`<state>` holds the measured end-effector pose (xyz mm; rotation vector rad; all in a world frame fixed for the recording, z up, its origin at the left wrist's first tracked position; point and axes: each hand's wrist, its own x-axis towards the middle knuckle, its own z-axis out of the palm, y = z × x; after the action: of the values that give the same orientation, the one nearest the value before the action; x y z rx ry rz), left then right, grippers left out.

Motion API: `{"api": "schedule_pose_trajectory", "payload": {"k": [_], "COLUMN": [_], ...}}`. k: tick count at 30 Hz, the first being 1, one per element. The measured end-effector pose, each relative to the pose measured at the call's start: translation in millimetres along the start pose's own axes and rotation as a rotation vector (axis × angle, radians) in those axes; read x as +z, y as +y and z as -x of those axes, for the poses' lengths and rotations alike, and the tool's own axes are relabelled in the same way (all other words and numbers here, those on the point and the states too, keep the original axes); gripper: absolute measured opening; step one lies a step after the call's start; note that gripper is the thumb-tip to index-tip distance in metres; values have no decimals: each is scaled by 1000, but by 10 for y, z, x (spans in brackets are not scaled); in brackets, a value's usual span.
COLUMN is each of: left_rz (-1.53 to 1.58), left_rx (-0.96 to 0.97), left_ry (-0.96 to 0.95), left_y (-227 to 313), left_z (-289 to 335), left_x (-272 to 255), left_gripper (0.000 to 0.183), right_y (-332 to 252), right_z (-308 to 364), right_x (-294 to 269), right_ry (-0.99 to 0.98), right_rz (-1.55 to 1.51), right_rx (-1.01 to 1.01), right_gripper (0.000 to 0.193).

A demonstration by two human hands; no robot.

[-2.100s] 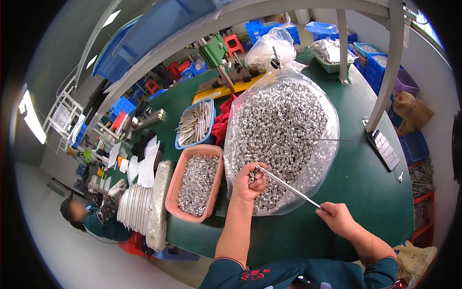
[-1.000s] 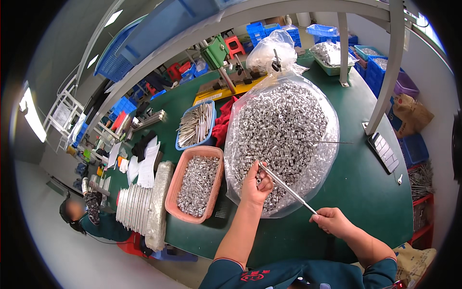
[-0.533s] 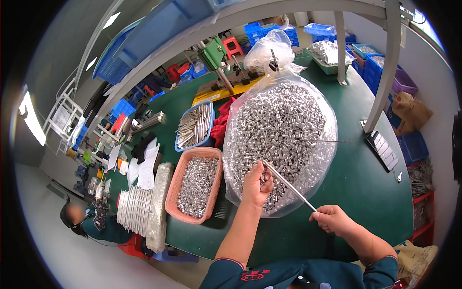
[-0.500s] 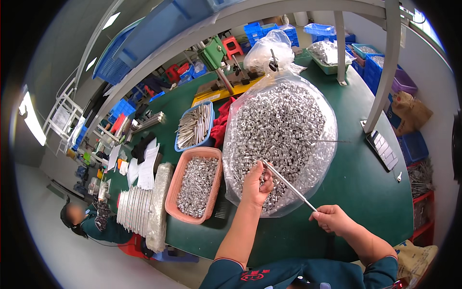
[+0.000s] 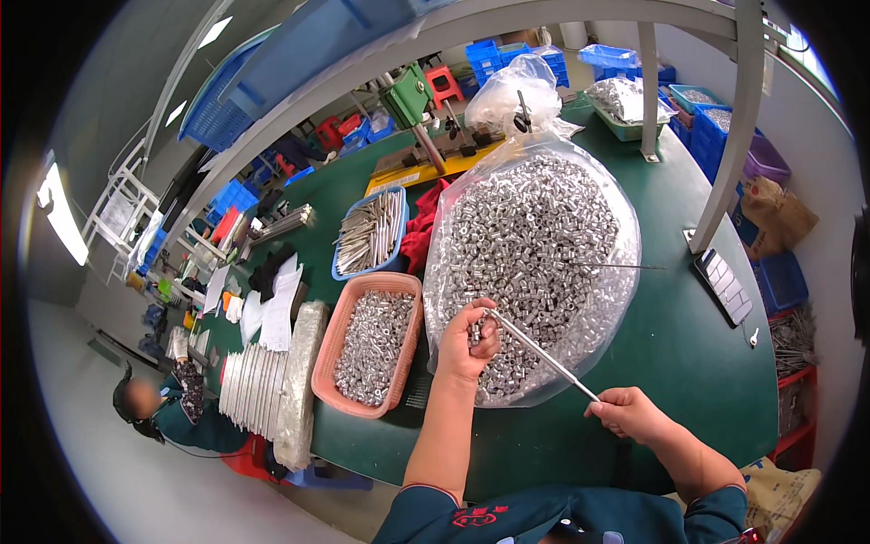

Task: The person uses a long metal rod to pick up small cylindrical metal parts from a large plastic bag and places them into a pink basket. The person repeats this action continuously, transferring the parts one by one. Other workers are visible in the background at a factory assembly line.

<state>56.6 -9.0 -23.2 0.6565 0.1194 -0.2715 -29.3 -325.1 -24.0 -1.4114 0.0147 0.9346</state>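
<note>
My right hand [image 5: 629, 413] is closed around the lower end of a slim silvery metal rod [image 5: 548, 355], which slants up and left over the pile. At the rod's far end is my left hand [image 5: 468, 344], its thumb and forefinger pinched and the other fingers curled around several small metal sleeves. Whether one of these sits on the rod's tip is too small to tell. Beneath lies a big clear plastic bag [image 5: 625, 313], opened wide and full of short shiny metal sleeves [image 5: 530, 218]. A thin dark wire [image 5: 625, 266] rests across them.
Left of the bag stand a pink basket [image 5: 322, 385] of metal sleeves and a blue basket [image 5: 339, 271] of rods, beside a red cloth [image 5: 422, 227]. A phone [image 5: 723, 288] lies right, near a shelf post [image 5: 730, 154]. Far left, a co-worker [image 5: 181, 412] sits beside stacked rods [image 5: 252, 388].
My left hand has shifted slightly left and turned at the rod's upper end. My right hand keeps its hold on the lower end, nearly still. The view has moved slightly.
</note>
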Motion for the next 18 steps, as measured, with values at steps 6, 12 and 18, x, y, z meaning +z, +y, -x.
{"api": "schedule_pose_trajectory", "payload": {"k": [6,12,18], "left_rz": [-291,-481,-141], "left_rx": [32,47,-85], "left_ry": [149,150,-31], "left_y": [57,42,17], "left_z": [51,48,-21], "left_x": [118,112,-57], "left_gripper": [12,17,29], "right_y": [-111,-143,2], "right_z": [53,68,-8], "right_x": [-17,-36,-23], "right_ry": [142,298,259], "right_rz": [314,569,482], "right_rx": [-96,-242,-231], "right_gripper": [23,24,25]}}
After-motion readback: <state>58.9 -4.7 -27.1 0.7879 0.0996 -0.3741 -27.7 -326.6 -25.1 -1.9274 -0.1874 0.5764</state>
